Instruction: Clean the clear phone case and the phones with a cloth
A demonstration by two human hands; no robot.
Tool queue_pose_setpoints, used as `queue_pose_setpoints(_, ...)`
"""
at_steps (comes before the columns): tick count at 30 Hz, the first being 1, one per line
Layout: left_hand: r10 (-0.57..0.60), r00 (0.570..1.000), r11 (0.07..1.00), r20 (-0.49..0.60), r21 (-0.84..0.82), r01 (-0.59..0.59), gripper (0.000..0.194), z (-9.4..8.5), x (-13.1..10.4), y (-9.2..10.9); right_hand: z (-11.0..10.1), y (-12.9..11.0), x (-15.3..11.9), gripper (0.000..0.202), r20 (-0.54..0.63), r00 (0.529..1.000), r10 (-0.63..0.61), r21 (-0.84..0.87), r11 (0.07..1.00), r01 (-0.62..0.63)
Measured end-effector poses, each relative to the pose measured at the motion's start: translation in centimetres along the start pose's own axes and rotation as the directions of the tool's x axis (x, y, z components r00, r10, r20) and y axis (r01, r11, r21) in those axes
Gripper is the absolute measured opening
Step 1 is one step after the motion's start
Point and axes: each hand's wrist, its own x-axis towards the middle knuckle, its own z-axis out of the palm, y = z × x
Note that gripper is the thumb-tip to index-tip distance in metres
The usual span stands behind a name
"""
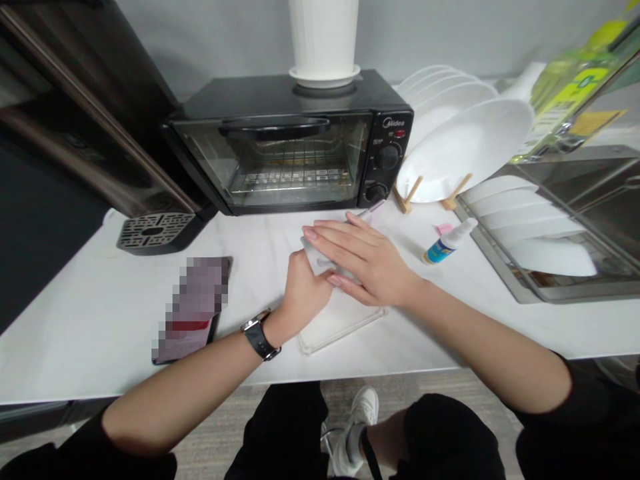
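Observation:
My left hand (pixel 305 287) is closed around the near side of a thin, shiny grey flat piece (pixel 316 257), its kind unclear. My right hand (pixel 373 260) lies over the piece with fingers stretched out flat, covering most of it. Past my right fingers pokes a narrow pinkish end (pixel 375 209); whether it belongs to the same piece I cannot tell. Below both hands a clear phone case (pixel 345 331) rests on the white counter, partly hidden. To the right stands a small glue-like bottle (pixel 443 248) with a white nozzle, beside a pink cap (pixel 443 228).
A phone (pixel 195 307) with a blurred screen lies at left, near a dark drink machine (pixel 157 230). At the back are a toaster oven (pixel 285 160) carrying a white pot (pixel 324 40), and racked white plates (pixel 450 153). A sink (pixel 525 290) holding dishes is at right.

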Motion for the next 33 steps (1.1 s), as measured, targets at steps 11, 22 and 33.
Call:
queue_pose_setpoints(11,-0.039,0.999,0.998,0.002,0.056,0.038,0.036,0.1,0.0,1.2,-0.2,2.1,-0.7,0.058,-0.282,0.852,0.441,-0.085,0.873,-0.480)
queue_pose_setpoints(22,0.049,0.997,0.997,0.067,0.060,-0.053,0.021,-0.2,-0.1,-0.1,-0.4,0.5,0.1,0.070,0.001,1.000,-0.018,-0.006,1.000,0.018)
queue_pose_setpoints(33,0.037,0.999,0.997,-0.011,0.075,-0.036,0.022,-0.2,-0.1,1.4,-0.7,1.4,-0.5,0.053,-0.303,0.919,0.254,-0.130,0.944,-0.303)
